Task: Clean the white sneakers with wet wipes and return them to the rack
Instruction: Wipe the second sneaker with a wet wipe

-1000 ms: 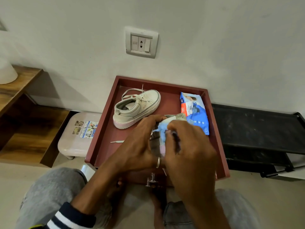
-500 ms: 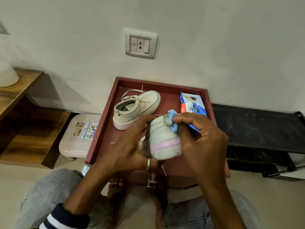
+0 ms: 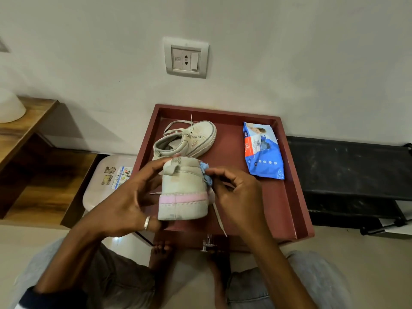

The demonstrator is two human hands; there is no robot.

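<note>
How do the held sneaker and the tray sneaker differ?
The held sneaker is lifted in the left hand, heel-on; the tray sneaker rests on its sole, side-on. The right hand holds a blue wipe against the held sneaker; the tray sneaker is untouched. Both are off-white.

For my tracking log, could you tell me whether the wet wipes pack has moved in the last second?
No: the wet wipes pack still lies beside the right wall of the red tray.
</note>
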